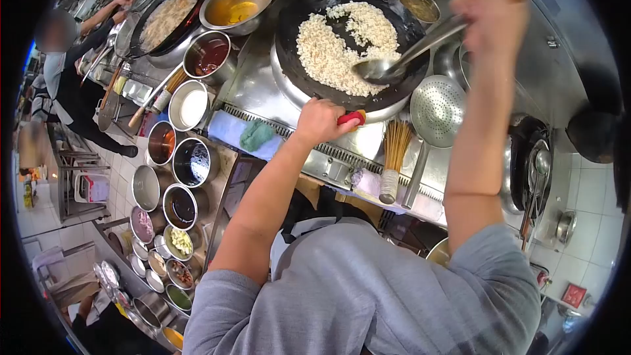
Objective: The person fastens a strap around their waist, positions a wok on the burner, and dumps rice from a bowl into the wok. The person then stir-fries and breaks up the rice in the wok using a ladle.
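Note:
A black wok (420,85) sits on the burner in front of me, with white rice (322,49) spread in a broken ring inside. My left hand (320,120) is closed at the wok's near edge, round a handle with a red covering (351,118). High on the right, my right hand (491,16), smeared by motion, grips a long metal ladle (430,41). The ladle's bowl rests tilted in the rice at the wok's lower right. A perforated strainer (438,110) and a bamboo brush (395,148) lie to the right, below the ladle.
Left of the wok stand a bowl of yellow oil (236,5), a pot of red sauce (207,54) and several seasoning pots (192,161). A folded blue towel (230,133) with a green cloth (257,135) lies on the front edge. A co-worker (69,72) stands at another wok (167,20).

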A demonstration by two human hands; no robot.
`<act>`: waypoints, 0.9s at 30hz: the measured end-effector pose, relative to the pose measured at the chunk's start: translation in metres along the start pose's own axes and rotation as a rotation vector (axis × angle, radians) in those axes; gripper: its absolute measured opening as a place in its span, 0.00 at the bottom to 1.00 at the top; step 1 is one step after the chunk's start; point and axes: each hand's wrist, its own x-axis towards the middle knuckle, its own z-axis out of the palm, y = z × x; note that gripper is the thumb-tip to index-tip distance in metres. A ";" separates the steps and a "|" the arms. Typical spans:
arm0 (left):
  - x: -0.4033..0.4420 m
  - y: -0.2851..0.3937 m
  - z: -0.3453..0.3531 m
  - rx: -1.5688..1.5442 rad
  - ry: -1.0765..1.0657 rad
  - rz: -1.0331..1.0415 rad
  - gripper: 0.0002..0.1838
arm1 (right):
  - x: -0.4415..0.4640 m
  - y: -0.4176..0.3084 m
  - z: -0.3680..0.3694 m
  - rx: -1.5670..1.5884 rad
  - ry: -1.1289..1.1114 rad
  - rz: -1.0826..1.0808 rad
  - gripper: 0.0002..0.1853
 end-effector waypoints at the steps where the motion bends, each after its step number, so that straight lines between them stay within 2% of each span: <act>1: 0.001 -0.002 -0.001 0.000 -0.006 0.004 0.24 | -0.004 0.040 0.004 0.046 -0.108 0.017 0.14; 3: 0.002 -0.001 -0.002 -0.002 -0.021 0.041 0.23 | -0.002 0.078 0.009 0.037 -0.266 -0.139 0.12; 4: 0.003 0.002 -0.008 0.016 -0.065 0.028 0.24 | -0.011 0.072 0.005 0.032 -0.254 -0.134 0.12; 6: 0.007 -0.002 -0.005 0.011 -0.031 0.032 0.24 | -0.027 0.049 0.009 0.497 -0.296 -0.282 0.16; 9: 0.003 0.000 -0.010 0.006 -0.075 0.020 0.26 | -0.057 0.091 0.007 0.353 -0.361 -0.357 0.16; 10: 0.003 0.001 -0.013 -0.041 -0.077 0.019 0.26 | -0.034 0.100 0.002 0.506 -0.368 -0.275 0.15; 11: 0.001 0.001 -0.014 -0.090 -0.080 0.016 0.26 | -0.003 0.097 -0.008 0.330 -0.182 -0.218 0.15; 12: -0.001 0.000 -0.012 -0.140 -0.080 0.013 0.25 | 0.028 0.095 -0.018 0.228 0.012 -0.310 0.18; 13: -0.005 0.002 -0.013 -0.145 -0.084 0.033 0.25 | 0.032 0.102 -0.025 0.219 0.030 -0.317 0.18; 15: -0.006 0.005 -0.022 -0.091 -0.073 0.029 0.24 | 0.029 0.122 -0.034 0.362 0.222 -0.312 0.16; 16: -0.007 0.002 -0.030 -0.107 -0.041 0.114 0.23 | 0.000 0.117 -0.022 0.458 0.206 -0.209 0.18; 17: -0.006 -0.009 -0.023 -0.127 0.026 0.173 0.23 | -0.030 0.114 -0.010 0.409 0.199 -0.335 0.18; 19: 0.003 -0.023 -0.007 -0.138 -0.060 0.186 0.24 | -0.077 0.087 -0.005 0.594 0.137 -0.175 0.17; 21: 0.001 -0.006 -0.014 -0.075 -0.256 0.012 0.28 | -0.101 0.054 -0.012 0.556 0.181 -0.129 0.16; 23: -0.023 0.025 -0.053 -0.119 -0.310 0.041 0.26 | -0.096 0.011 -0.023 0.535 0.203 -0.107 0.16; 25: -0.052 0.045 -0.100 -0.271 0.210 0.386 0.23 | -0.077 -0.028 -0.047 0.490 0.122 0.040 0.15; 26: -0.056 0.052 -0.129 -0.282 0.011 0.358 0.24 | -0.067 -0.035 -0.057 0.489 0.045 0.027 0.14; 27: -0.045 0.050 -0.129 -0.283 0.014 0.366 0.24 | -0.060 -0.033 -0.051 0.488 0.049 0.020 0.14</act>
